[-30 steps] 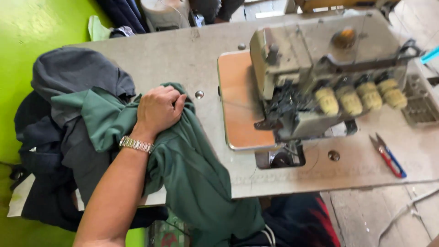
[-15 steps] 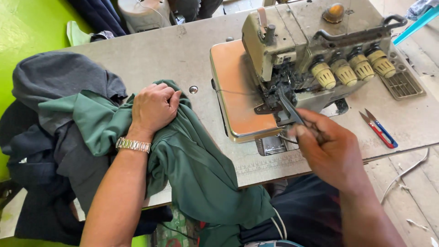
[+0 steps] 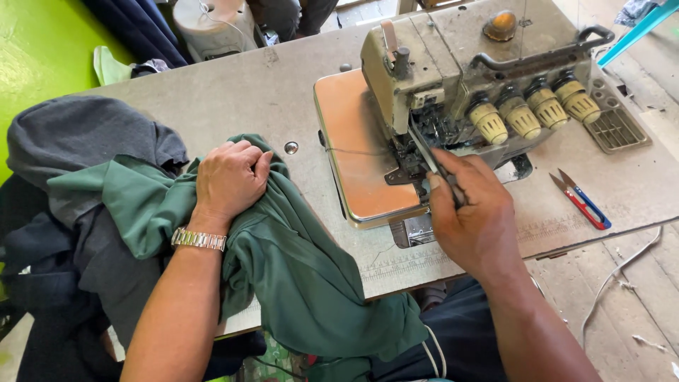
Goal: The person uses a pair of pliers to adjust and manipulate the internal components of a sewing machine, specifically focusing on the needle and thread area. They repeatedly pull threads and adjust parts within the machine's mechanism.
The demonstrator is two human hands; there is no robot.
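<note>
Right hand (image 3: 475, 219) now pinching tweezers (image 3: 433, 161) at serger (image 3: 453, 78); left hand (image 3: 228, 178) fisted on cloth (image 3: 297, 269). Slip risks needle jab.

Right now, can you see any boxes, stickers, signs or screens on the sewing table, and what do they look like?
No boxes, signs or screens in view.
Ruler strip: printed along the table's front edge, below the sewing machine, between the two hands; a long thin grey band of small dark marks.
Whether the machine carries a sticker cannot be told.
</note>
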